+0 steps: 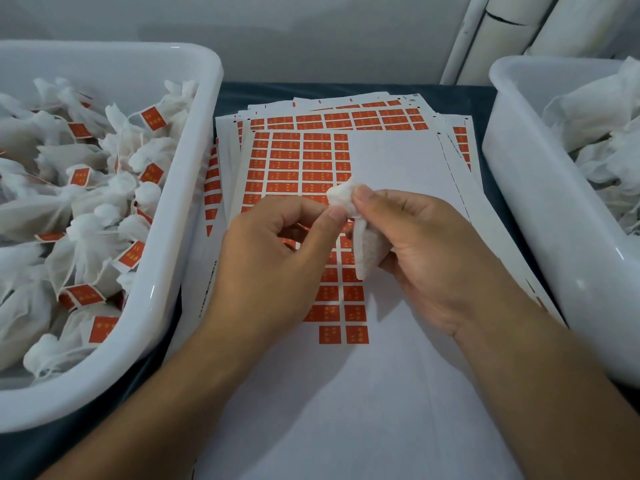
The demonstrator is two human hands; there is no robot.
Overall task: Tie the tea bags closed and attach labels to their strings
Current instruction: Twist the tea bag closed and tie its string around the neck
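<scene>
A small white tea bag (363,251) is held above the sticker sheets in the middle of the view. My right hand (433,258) grips its body, thumb pressed against the gathered neck. My left hand (273,258) pinches at the neck of the bag with thumb and forefinger; whatever string is there is too thin to make out. Under both hands lies a sheet of red labels (294,168), partly peeled, on a stack of similar sheets.
A white tub (194,188) on the left holds several tied tea bags with red labels. A second white tub (519,209) on the right holds unlabelled white bags. Both stand on a dark table, with a wall and white pipes behind.
</scene>
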